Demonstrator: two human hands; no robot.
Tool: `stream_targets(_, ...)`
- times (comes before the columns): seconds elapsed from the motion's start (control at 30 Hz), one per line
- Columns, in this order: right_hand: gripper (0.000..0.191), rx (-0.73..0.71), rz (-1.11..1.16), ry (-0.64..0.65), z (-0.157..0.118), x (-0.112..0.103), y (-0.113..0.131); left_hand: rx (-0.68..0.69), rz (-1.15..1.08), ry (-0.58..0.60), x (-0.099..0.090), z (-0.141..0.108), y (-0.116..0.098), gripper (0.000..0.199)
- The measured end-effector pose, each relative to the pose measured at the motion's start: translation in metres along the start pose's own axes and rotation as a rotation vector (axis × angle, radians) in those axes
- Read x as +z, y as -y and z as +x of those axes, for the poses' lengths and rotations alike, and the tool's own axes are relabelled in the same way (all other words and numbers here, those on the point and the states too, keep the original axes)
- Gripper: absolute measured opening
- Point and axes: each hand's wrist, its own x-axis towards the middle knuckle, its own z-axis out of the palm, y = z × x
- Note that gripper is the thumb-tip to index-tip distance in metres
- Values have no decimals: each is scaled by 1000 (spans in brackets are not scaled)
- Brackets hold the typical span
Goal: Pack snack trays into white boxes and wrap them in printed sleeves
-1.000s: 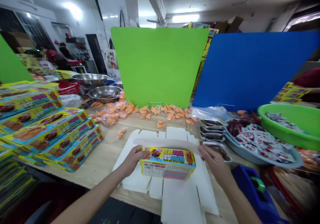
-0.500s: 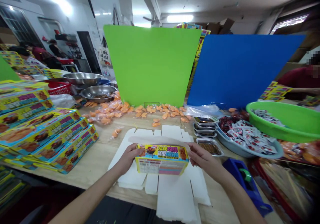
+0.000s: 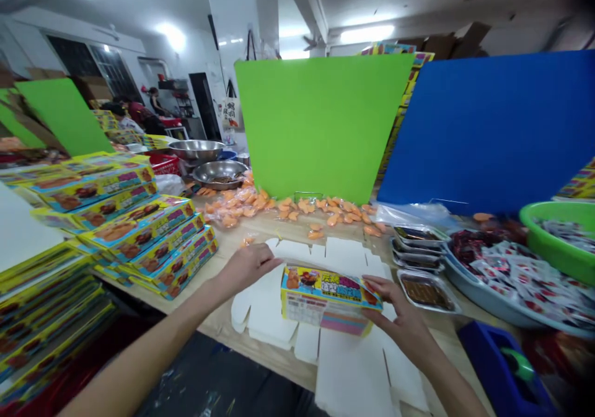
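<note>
A small yellow and blue printed carton stands upright on flattened white cardboard blanks in front of me. My right hand grips its right end, fingers on top and thumb on the near face. My left hand is at the carton's upper left corner, its fingers curled together with the tips close to the top edge. Whether those tips pinch the carton's flap is not clear. The inside of the carton is hidden.
Stacked printed cartons fill the left. Bagged orange pieces lie along the green board. On the right are foil trays, a blue basin of sachets, a green basin and a blue tape dispenser.
My left hand has come off the carton's left end to its upper left corner. The right hand has wrapped further around the right end. The view has turned left.
</note>
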Motion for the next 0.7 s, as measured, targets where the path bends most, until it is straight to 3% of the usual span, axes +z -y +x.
stream_targets(0.07,39,13,-1,-24,0,-1,0,-17,184,84,-16,7,-14,36)
stream_targets(0.13,43,28,-3,-44,-2,0,1,-91,231,126,-20,11,-28,39)
stream_targets(0.3,42,50,6,-77,-3,4,5,-296,188,125,-3,5,-43,43)
stream_targets(0.5,40,18,-6,-71,-2,2,1,-285,400,59,17,-12,-41,44)
stream_targets(0.6,37,9,-1,-67,-4,4,2,-280,320,57,29,-23,-37,37)
stream_targets(0.7,32,25,120,-136,-5,15,10,-288,-35,-101,47,-30,-32,23)
